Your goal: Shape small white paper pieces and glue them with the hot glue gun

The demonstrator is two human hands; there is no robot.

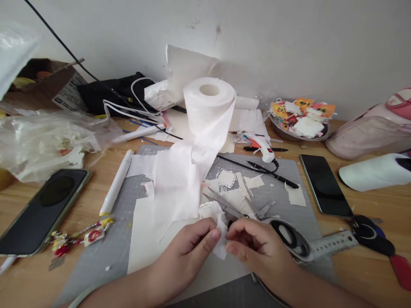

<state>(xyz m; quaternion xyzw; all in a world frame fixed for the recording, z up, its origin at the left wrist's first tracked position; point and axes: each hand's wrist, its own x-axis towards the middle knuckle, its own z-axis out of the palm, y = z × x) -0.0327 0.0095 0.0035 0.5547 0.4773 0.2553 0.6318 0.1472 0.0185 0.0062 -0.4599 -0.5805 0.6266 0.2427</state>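
Between my two hands is a small crumpled piece of white tissue [220,246]. My left hand [189,248] pinches it between thumb and forefinger. At its right edge, my right hand [257,244] has curled fingers, with the thumb and forefinger closed on the tissue. Just behind them lies a small white padded piece with dark stitch-like marks [210,208]. Scissors [224,202] lie behind my right hand, their handles partly hidden by it. A large tissue roll [208,105] stands farther back, its loose end [176,184] trailing toward me over a sheet of white paper [144,239].
Paper scraps [253,182] litter the grey cutting mat [96,265]. A hot glue gun [265,149], pens and a bowl of small pouches [300,128] are behind. Phones [325,184] lie on both sides. A white marker [117,182] is left; a steel ruler [335,245] is right.
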